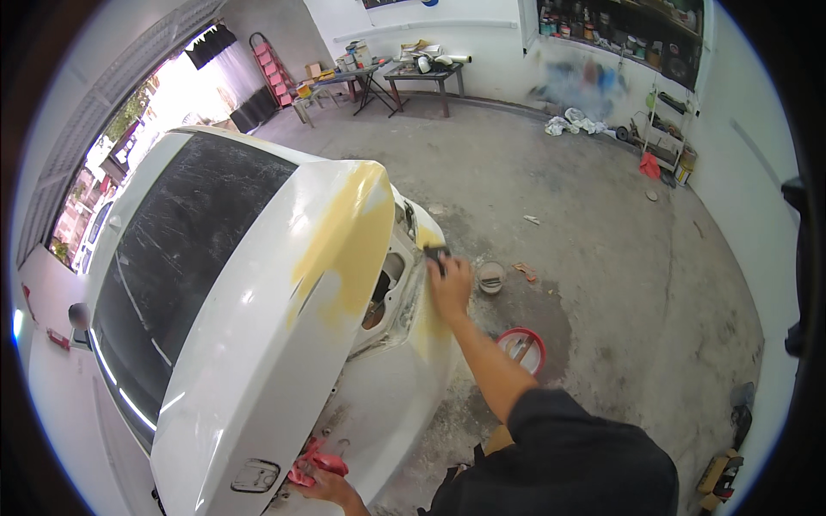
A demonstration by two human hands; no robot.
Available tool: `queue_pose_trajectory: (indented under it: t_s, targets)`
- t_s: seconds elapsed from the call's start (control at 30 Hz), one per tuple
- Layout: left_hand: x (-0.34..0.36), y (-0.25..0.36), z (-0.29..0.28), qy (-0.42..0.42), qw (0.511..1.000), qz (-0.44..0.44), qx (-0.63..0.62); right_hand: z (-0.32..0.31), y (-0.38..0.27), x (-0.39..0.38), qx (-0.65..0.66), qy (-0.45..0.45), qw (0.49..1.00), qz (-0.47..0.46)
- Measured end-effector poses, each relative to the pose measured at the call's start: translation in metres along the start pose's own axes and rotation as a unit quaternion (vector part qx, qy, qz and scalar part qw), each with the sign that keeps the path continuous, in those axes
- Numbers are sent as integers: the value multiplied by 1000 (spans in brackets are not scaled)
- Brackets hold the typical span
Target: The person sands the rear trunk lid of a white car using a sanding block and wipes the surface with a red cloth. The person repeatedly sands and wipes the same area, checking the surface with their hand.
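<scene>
White sedan (228, 344) | yellow filler (353, 236) on its boot lid (254, 314) and rear corner (434, 340) | left hand (323, 488) at sedan's boot, fingers bunched round red rag (324, 462) | right hand (451, 285) at sedan's rear corner, fingers curled over black sanding block (435, 254); I'd keep it flat, pressure light

A dark bench (404, 75) stands against the white wall (490, 69). Left of the bench is a pink stepladder (273, 69) and, farther left, a wide doorway (176, 82) admitting bright daylight. Right of the bench, blue stains (594, 86) mark the wall above crumpled white cloths (575, 122), beneath a dark, stocked recess (662, 28). Blotched grey concrete floor (602, 241) spreads in front of the bench.
</scene>
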State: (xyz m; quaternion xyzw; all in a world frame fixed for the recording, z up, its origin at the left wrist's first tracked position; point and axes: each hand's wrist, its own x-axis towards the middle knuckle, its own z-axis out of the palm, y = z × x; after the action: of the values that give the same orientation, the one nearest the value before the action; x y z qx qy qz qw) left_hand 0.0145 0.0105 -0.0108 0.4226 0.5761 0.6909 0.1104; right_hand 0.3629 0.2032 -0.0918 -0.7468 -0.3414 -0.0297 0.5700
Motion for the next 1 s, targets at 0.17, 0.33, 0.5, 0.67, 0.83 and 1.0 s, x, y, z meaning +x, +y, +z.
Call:
queue_pose_trajectory:
  t_s: [0.17, 0.33, 0.5, 0.67, 0.83, 1.0]
  targets:
    - [1, -2, -2, 11, 1000, 2, 22, -8, -13, -21, -75, -14, 997, -1]
    - [-1, -2, -4, 9, 999, 10, 40, 1, -13, 2, -60, -22, 998, 8]
    - [-2, -2, -2, 32, 997, 0, 67, -10, -20, -19, -135, -96, 986, -31]
    - [-1, -6, -6, -6, 1000, 5, 18, -18, -19, 1, -91, -153, 980, -88]
    - [0, -7, -7, 50, 993, 7, 106, -32, -34, -23, -85, -116, 987, -66]
    - [0, 0, -5, 27, 998, 12, 55, -59, -40, -64, -50, -193, 975, -97]
